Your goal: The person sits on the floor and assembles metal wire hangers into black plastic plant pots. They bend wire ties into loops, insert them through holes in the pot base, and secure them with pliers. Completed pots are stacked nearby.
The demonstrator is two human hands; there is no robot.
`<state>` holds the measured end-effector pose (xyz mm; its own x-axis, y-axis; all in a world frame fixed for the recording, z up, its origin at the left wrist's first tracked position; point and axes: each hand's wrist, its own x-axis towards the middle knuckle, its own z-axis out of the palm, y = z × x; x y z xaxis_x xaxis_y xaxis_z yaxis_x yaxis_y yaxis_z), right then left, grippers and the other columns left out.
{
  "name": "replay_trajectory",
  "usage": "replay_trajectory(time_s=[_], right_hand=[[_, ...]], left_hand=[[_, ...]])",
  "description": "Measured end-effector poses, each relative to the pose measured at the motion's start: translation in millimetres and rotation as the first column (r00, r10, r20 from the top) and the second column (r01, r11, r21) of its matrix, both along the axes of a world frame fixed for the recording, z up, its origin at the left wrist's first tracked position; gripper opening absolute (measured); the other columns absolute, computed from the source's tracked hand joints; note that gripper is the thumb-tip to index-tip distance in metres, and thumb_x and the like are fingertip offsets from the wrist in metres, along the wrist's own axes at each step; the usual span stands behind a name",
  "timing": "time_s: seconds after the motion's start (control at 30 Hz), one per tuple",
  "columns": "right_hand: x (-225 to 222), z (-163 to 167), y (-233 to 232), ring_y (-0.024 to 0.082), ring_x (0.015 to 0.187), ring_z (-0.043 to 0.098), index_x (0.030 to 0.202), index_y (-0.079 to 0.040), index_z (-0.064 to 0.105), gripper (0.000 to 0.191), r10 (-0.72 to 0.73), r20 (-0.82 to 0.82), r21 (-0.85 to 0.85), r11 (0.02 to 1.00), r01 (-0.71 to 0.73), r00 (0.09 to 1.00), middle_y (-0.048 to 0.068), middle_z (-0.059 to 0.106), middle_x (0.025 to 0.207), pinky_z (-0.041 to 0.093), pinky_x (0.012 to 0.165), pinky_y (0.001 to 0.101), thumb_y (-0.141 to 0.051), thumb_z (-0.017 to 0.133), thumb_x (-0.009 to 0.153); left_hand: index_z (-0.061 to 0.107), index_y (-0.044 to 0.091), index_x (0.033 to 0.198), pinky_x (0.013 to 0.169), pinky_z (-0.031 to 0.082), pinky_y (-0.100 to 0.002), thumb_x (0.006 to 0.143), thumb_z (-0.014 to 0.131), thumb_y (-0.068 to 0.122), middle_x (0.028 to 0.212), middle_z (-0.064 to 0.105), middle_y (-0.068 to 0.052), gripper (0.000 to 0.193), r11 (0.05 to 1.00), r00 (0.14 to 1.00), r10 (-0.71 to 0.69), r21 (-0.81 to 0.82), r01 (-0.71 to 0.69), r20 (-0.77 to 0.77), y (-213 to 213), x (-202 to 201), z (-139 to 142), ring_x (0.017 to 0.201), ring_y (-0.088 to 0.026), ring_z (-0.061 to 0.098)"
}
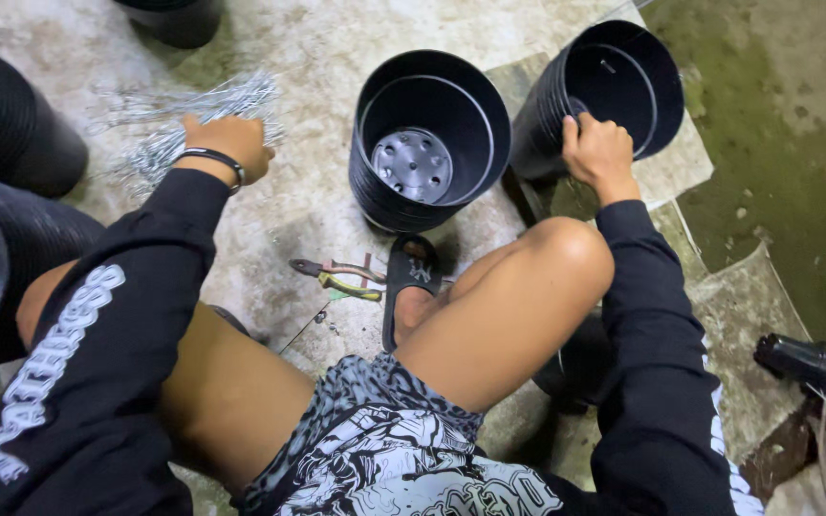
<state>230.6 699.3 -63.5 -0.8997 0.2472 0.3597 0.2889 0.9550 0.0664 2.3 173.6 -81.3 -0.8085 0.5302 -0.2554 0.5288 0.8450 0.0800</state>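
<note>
Here, right hand [599,148] on tilted pot's rim [614,91], left hand [228,143] among wires [184,124].

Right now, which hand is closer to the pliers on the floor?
Left, though not by much. The left hand reaches into the wire pile, up and left of the pliers. The right hand grips the tilted black pot's rim, far across the knee.

Count: two hands, left [227,143] and right [599,151]; two pot stacks in front, one upright [427,143], one tipped [609,96]; three more black pots at the left and top edges. One pliers [338,277], one sandal [411,282], one wire pile [179,124], too many wires to count.
</note>
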Motion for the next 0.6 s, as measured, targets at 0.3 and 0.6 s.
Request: replay_trajectory(time_s=[0.3,0.6], right_hand=[[5,17,-13,0.051,0.073,0.066,0.092,-0.005,0.074,0.046,-0.062,0.021,-0.066,0.996,0.063,0.998,0.03,0.068,0.078,0.054,0.069,0.0596,-0.044,0.054,0.105],[8,29,-25,0.05,0.076,0.067,0.095,-0.004,0.075,0.048,-0.087,0.056,-0.092,0.991,0.092,0.995,0.03,0.068,0.08,0.053,0.072,0.0587,-0.046,0.053,0.105]], left_hand=[[0.067,0.012,0.13,0.109,0.029,-0.07,0.099,0.062,0.044,0.126,0.071,-0.021,0.045,1.0,0.999,0.024,-0.016,-0.023,0.048,2,11,19,0.116,-0.041,0.067],[0.066,0.012,0.13,0.111,0.028,-0.068,0.099,0.062,0.046,0.124,0.072,-0.02,0.046,1.0,0.997,0.027,-0.018,-0.026,0.069,7,18,24,0.116,-0.04,0.068]])
